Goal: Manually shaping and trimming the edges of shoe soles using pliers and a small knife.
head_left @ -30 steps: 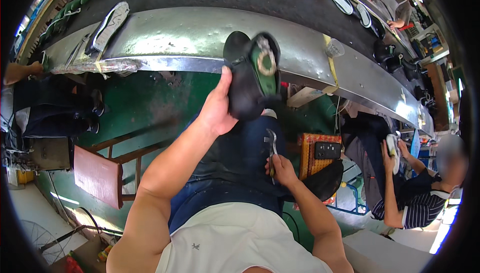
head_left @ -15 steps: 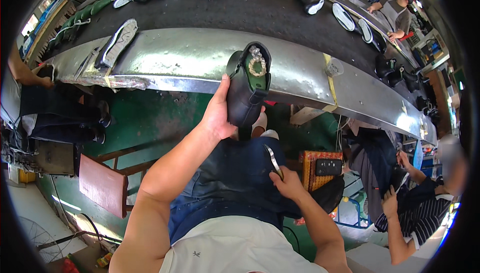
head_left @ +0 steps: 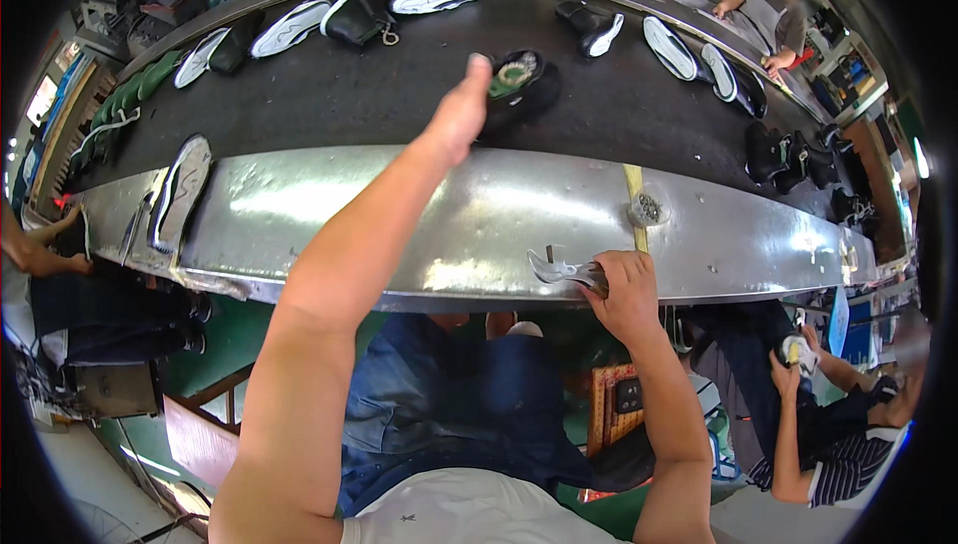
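Observation:
My left hand [head_left: 461, 115] reaches out over the dark belt and grips a black ankle boot [head_left: 534, 100] by its side. The boot is smeared by motion, its opening faces up, and a green lining with a pale coiled piece shows inside. My thumb lies along the near side; the other fingers are hidden. Over the front edge of the metal ledge, my right hand [head_left: 627, 289] is closed round the handles of steel lasting pincers [head_left: 561, 271]. Their curved jaw points left and a small block sticks up from the head.
Shoes with white soles [head_left: 289, 29] lie along the far belt [head_left: 399, 95]; several black boots [head_left: 788, 157] stand at right. On the metal ledge [head_left: 419, 215] are an upturned shoe [head_left: 181, 195] and a clear cup of small bits [head_left: 649, 209]. Co-workers [head_left: 838, 434] sit at both sides.
My left hand has carried the boot forward from above the ledge to over the belt. My right hand has raised the pincers from near my lap to the ledge. The view has tilted up.

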### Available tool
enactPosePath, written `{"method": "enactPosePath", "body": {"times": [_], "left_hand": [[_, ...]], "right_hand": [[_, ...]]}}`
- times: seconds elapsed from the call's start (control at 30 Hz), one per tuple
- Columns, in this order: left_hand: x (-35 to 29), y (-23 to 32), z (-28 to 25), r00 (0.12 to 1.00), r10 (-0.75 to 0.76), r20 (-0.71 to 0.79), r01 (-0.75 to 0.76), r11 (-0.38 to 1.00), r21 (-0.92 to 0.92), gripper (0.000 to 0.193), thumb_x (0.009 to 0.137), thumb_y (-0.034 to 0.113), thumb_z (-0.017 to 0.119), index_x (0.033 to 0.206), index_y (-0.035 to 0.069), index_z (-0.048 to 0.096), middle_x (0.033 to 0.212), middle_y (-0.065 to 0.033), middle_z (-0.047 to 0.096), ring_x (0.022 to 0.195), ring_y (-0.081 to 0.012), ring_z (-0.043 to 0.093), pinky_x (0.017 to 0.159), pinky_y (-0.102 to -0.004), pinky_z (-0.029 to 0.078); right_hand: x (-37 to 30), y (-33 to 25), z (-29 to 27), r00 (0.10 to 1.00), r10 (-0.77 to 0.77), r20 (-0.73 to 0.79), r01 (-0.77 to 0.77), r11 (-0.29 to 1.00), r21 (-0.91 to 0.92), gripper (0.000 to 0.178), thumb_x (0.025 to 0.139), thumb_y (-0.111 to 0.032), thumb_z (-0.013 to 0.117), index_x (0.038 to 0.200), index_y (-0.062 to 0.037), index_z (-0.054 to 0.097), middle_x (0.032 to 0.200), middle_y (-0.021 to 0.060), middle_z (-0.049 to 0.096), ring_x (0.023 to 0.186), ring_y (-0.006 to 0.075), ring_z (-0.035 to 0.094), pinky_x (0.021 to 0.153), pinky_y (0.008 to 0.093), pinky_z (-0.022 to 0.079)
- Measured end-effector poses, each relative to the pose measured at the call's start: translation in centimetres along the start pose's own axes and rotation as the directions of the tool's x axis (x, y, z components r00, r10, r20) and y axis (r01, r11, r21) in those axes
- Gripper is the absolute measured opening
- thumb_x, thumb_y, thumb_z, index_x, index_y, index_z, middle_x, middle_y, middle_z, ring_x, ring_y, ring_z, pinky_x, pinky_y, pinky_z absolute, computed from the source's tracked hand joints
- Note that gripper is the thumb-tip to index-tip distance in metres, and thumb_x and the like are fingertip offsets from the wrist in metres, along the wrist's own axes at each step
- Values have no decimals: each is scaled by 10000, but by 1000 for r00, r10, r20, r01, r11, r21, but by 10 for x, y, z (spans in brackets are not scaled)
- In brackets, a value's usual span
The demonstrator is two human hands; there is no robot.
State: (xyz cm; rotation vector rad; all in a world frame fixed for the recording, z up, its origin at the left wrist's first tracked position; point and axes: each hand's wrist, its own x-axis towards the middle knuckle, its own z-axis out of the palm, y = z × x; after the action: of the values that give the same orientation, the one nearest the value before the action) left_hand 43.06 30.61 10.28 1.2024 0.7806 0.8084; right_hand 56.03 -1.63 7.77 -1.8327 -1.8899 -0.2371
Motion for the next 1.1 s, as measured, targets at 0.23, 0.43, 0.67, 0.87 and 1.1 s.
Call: {"method": "enactPosePath", "body": {"times": [0.23,0.43,0.67,0.87,1.1], "left_hand": [[57,-33,12,932,336,-134,-269,891,366,541,1054,349,526,1469,34,380,1306,-248,607,1192,-337,603,1031,-381,443],[108,-34,-24,997,39,65,-33,995,-97,580,1046,505,510,1323,2,585,1293,-131,636,1215,-222,565,1047,-355,428],[232,-33,-98,857,505,-102,-184,486,854,641,961,450,623,1351,-52,539,1396,-276,551,1326,-400,510,1126,-443,400],[363,-32,-149,807,590,-1,-21,29,999,1087,900,581,653,1577,-75,111,1641,-297,168,1536,-443,138,1260,-469,163],[393,35,-78,962,139,-234,255,-157,954,1033,846,708,649,1472,-75,396,1529,-281,391,1371,-432,480,1093,-478,448]], "right_hand": [[10,21,13,1000,-6,1,6,997,83,498,660,-209,871,1061,-65,612,978,107,644,923,345,612,831,448,467],[9,27,13,998,49,39,-54,991,122,503,646,-217,872,1056,-65,622,971,99,643,899,335,615,804,458,476],[10,36,11,993,45,113,-60,990,132,519,588,-180,833,1051,-75,623,970,86,636,893,315,621,787,457,471],[16,47,13,988,-4,151,-25,982,189,452,610,-233,791,1010,-91,637,945,54,615,806,236,624,729,386,453],[23,47,11,983,22,181,-57,979,193,419,620,-224,774,987,-91,622,925,52,615,776,241,617,721,388,469]]}}
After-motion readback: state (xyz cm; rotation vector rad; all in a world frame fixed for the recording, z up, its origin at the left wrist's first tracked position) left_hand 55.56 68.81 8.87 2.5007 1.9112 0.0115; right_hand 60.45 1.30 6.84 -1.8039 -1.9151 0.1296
